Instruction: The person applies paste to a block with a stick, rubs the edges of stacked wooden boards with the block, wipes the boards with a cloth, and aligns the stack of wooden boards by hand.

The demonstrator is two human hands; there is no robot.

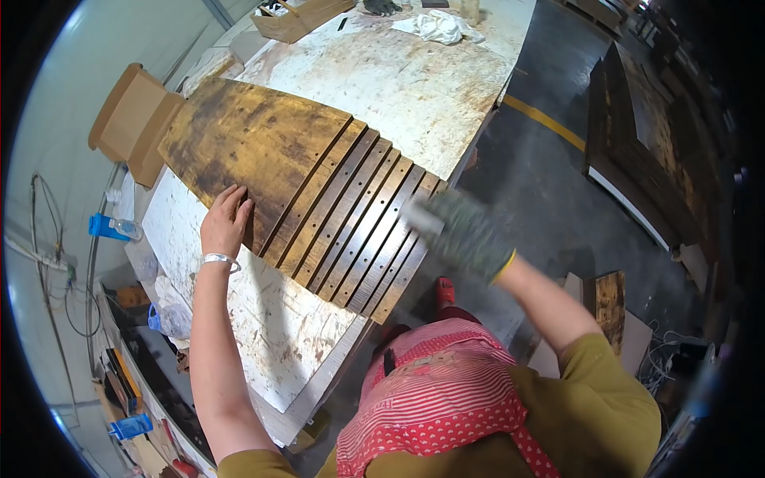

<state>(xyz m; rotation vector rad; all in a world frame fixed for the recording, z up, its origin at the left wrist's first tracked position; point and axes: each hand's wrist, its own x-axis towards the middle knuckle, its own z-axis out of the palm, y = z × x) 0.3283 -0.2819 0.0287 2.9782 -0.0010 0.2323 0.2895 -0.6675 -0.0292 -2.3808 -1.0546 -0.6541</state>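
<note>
A stack of brown wooden boards (263, 119) lies on the white table, fanned so that several edges with small dark holes show like steps. My left hand (226, 221) is bare, with a bracelet at the wrist. Its fingers lie extended on the near left side of the top board. On my right hand (468, 231) is a grey-green work glove with a yellow cuff. It is blurred by motion and grips a pale block (421, 217) against the right end of the lowest boards. The block's exact kind cannot be made out.
The white stained table (382, 72) carries an open cardboard box (131, 119), a white cloth (440, 29) and another carton (299, 20). A blue-capped bottle (115, 228) is at the left. Stacked boards (637, 151) stand across the floor at right.
</note>
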